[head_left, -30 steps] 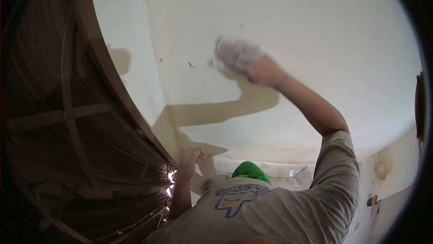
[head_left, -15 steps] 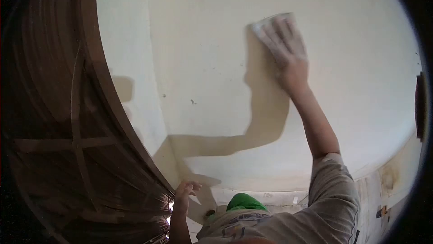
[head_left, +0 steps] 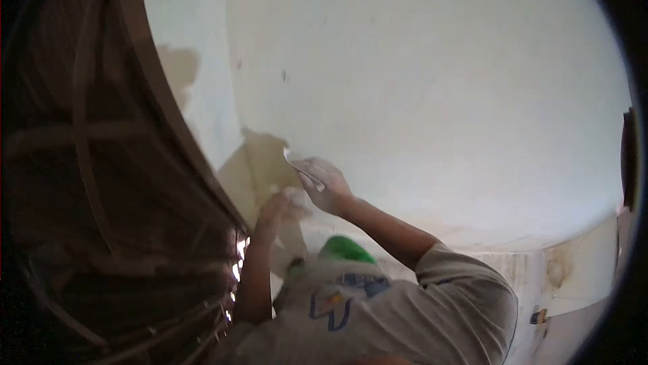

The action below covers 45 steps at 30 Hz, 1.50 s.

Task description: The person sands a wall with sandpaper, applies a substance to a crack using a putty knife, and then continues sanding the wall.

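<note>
My right hand point(head_left: 324, 179) is closed on a thin, whitish sheet that looks like sandpaper point(head_left: 291, 160), with one edge curling out past the fingers. White dust covers those fingers. Just below and to the left is my left hand point(head_left: 278, 208), raised close to the right one and blurred, so I cannot make out how its fingers are set. Both hands are in front of the pale painted wall point(head_left: 432, 95), near its corner, where their shadow falls.
Dark brown sheeting point(head_left: 54, 183) with crossed strips fills the left side, its edge close to my left arm. Something green point(head_left: 347, 250) shows below my hands. A dark object point(head_left: 629, 159) stands out at the far right.
My right hand has come down and left from high on the wall, still holding the sandpaper. My left hand has risen towards it, and the view has shifted a little.
</note>
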Tool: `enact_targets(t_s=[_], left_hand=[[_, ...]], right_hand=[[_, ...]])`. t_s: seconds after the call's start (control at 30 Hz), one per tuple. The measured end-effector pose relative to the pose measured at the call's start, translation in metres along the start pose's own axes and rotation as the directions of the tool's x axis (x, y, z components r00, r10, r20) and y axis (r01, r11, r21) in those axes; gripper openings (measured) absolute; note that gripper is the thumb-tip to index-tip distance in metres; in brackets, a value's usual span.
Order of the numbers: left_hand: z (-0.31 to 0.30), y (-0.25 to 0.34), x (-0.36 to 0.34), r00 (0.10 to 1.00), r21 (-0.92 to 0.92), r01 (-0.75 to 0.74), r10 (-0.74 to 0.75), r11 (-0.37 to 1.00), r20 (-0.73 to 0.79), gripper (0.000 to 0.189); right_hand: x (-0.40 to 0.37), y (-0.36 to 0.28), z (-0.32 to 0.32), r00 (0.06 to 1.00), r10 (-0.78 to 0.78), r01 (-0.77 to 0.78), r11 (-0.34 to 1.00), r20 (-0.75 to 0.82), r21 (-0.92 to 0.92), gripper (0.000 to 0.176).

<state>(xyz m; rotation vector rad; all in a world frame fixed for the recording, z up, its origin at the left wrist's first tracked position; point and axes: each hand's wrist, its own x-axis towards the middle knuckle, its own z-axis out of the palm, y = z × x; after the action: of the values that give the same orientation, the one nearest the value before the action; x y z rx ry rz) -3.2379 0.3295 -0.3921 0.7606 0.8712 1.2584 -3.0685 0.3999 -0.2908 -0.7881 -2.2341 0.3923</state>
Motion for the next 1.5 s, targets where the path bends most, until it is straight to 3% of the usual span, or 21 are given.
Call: enact_targets(t_s=[0.03,0.1,0.2,0.23,0.33,0.37,0.47,0.57,0.67,0.77,0.87,1.07,1.17,1.27,1.37,1.47,1.5], left_hand=[[0.008,-0.001,0.003,0.998,-0.072,-0.033,0.029,0.997,-0.059,0.048],[0.017,0.000,0.003,0.980,-0.195,-0.198,0.195,0.961,-0.032,0.048],[0.032,0.017,0.000,0.970,-0.301,-0.235,0.243,0.924,-0.011,0.049],[0.037,0.024,-0.005,0.982,-0.347,-0.183,0.188,0.920,-0.018,0.053],[0.030,0.013,-0.015,0.937,-0.423,-0.323,0.350,0.846,-0.016,0.061],[0.030,0.015,-0.017,0.925,-0.471,-0.291,0.371,0.832,0.084,0.068],[0.035,0.004,-0.016,0.889,-0.326,-0.401,0.450,0.856,0.088,0.060],[0.038,-0.008,-0.012,0.877,-0.186,-0.461,0.478,0.867,0.052,0.048],[0.048,-0.012,-0.005,0.887,-0.208,-0.460,0.458,0.863,-0.061,0.036],[0.065,-0.005,-0.003,0.918,-0.282,-0.393,0.357,0.875,-0.172,0.034],[0.069,-0.008,0.003,0.923,-0.293,-0.384,0.361,0.876,-0.131,0.034],[0.088,-0.008,0.003,0.977,-0.284,-0.210,0.194,0.936,-0.085,0.030],[0.088,-0.022,0.008,0.961,-0.170,-0.276,0.268,0.946,-0.068,0.031],[0.085,-0.020,0.004,0.976,-0.058,-0.218,0.219,0.974,0.015,0.035],[0.065,-0.040,0.010,0.981,0.085,-0.193,0.194,0.978,-0.004,0.042],[0.083,-0.034,0.003,0.889,-0.211,-0.458,0.452,0.864,-0.079,0.046],[0.088,-0.027,0.000,0.900,-0.211,-0.436,0.428,0.875,-0.084,0.045]], right_hand=[[-0.014,-0.009,0.004,0.998,-0.053,0.054,0.998,-0.026,0.044,0.035],[-0.018,-0.008,0.018,0.978,-0.182,0.192,0.976,-0.103,0.105,0.039],[-0.020,-0.018,0.021,0.979,-0.076,0.127,0.955,-0.191,0.269,0.039],[-0.019,-0.030,0.011,0.984,0.023,0.039,0.940,-0.179,0.339,0.036],[-0.025,-0.018,0.018,0.983,-0.012,0.077,0.932,-0.181,0.355,0.033],[-0.026,-0.016,0.012,0.983,-0.071,0.128,0.927,-0.170,0.352,0.036],[-0.034,-0.008,0.009,0.984,-0.043,0.110,0.908,-0.173,0.404,0.042],[-0.039,-0.035,-0.003,0.981,0.166,-0.069,0.792,-0.105,0.607,0.049],[-0.033,-0.025,-0.011,0.954,-0.010,0.105,0.948,-0.299,0.301,0.047],[-0.037,-0.020,-0.027,0.949,-0.053,0.073,0.996,-0.311,0.053,0.043],[-0.046,-0.011,-0.032,0.973,-0.026,0.046,0.995,-0.230,0.083,0.038],[-0.064,0.000,-0.050,0.988,0.066,-0.071,0.997,-0.139,-0.031,0.044],[-0.070,-0.002,-0.053,0.970,0.241,-0.222,0.938,-0.039,0.266,0.044],[-0.072,-0.012,-0.059,0.977,0.214,-0.210,0.936,0.016,0.284,0.044],[-0.081,-0.008,-0.049,0.931,0.350,-0.341,0.728,0.105,0.595,0.049],[-0.076,-0.018,-0.055,0.831,0.460,-0.451,0.229,0.312,0.863,0.054],[-0.075,-0.018,-0.057,0.812,0.480,-0.472,0.205,0.332,0.857,0.055]])
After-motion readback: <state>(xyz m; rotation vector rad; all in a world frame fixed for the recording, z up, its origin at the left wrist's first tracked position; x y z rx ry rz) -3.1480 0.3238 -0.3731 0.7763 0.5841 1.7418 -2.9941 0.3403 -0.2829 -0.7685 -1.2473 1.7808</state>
